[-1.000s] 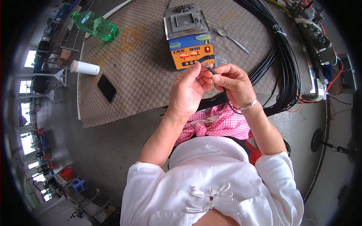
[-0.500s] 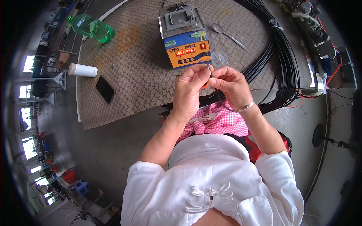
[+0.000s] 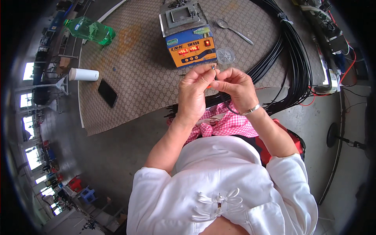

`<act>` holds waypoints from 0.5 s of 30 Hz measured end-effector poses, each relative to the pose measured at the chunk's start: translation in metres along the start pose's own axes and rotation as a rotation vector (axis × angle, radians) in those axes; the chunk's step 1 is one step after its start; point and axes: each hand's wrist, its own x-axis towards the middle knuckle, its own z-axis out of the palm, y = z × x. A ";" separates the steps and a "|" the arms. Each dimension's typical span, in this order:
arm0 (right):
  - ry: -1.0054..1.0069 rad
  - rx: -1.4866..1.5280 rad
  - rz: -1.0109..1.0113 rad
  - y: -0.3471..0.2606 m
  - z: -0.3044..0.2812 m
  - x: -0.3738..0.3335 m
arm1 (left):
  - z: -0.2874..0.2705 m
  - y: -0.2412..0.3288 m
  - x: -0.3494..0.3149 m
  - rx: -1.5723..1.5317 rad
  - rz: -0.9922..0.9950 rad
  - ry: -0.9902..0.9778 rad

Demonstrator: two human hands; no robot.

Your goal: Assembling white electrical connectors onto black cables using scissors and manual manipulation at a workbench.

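Close together in front of the blue-and-orange solder pot [image 3: 192, 49], my two hands pinch the end of a black cable [image 3: 226, 105]. Thin wire tips [image 3: 214, 67] poke up between the thumb and forefinger of my left hand [image 3: 192, 94]. My right hand [image 3: 239, 89] has its thumb and fingers closed on the cable just below them, and the cable curves down past the right wrist. Something small and orange [image 3: 208, 86] shows between the hands, mostly hidden by the fingers. The solder pot has a lit red display and a metal tray on top.
A round clear plastic dish [image 3: 226, 56] and a spoon [image 3: 234, 31] lie right of the pot. A large bundle of black cables [image 3: 291, 58] curves along the table's right. At left are a green bottle [image 3: 91, 30], a white tumbler [image 3: 84, 74] and a dark phone [image 3: 107, 93].
The view has shifted slightly, so the pot and table items sit a little more to the left. Both hands stay pinched on the cable end, with a small shift of the right fingers.
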 end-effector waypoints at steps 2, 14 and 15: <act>0.014 -0.010 0.005 -0.001 0.000 -0.001 | 0.001 -0.001 0.000 0.015 -0.004 0.015; 0.045 -0.105 0.077 -0.009 -0.010 -0.006 | 0.005 -0.010 0.004 -0.109 -0.093 0.000; 0.042 -0.105 0.083 -0.009 -0.011 -0.005 | 0.005 -0.009 0.004 -0.111 -0.117 0.006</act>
